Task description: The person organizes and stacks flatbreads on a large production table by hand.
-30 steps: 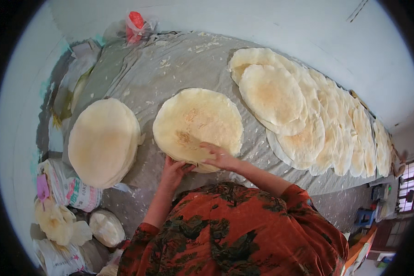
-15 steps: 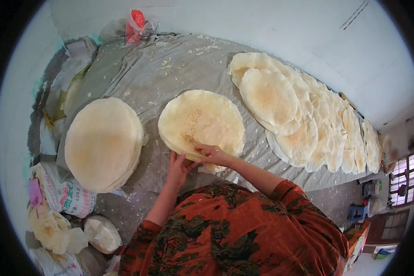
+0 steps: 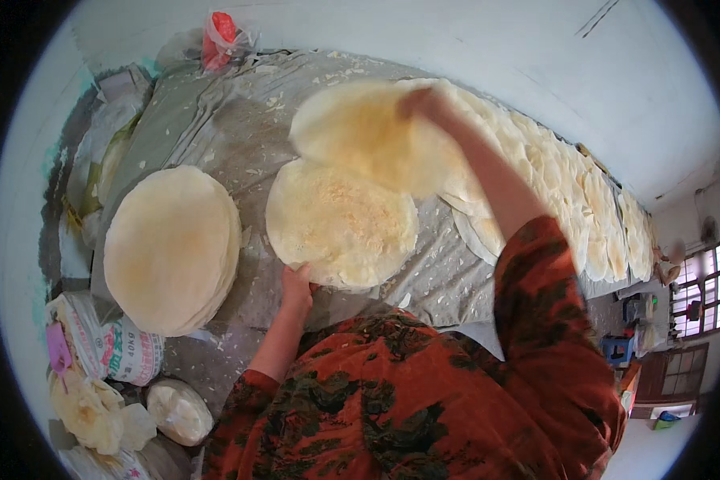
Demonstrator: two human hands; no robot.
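Observation:
My right hand is raised over the table and grips a thin round flatbread by its far edge, so it hangs in the air. Below it lies another round flatbread flat on the grey plastic sheet. My left hand rests at the near edge of that lying flatbread, fingers touching its rim. A thick stack of flatbreads sits to the left.
A long row of overlapping flatbreads runs along the right side toward the far wall. Sacks and plastic bags lie at the lower left. A red-topped bag stands at the far end. Crumbs litter the sheet.
My right hand has lifted the top flatbread off the pile in front of me and swung it up and to the right. My left hand stays at the near edge.

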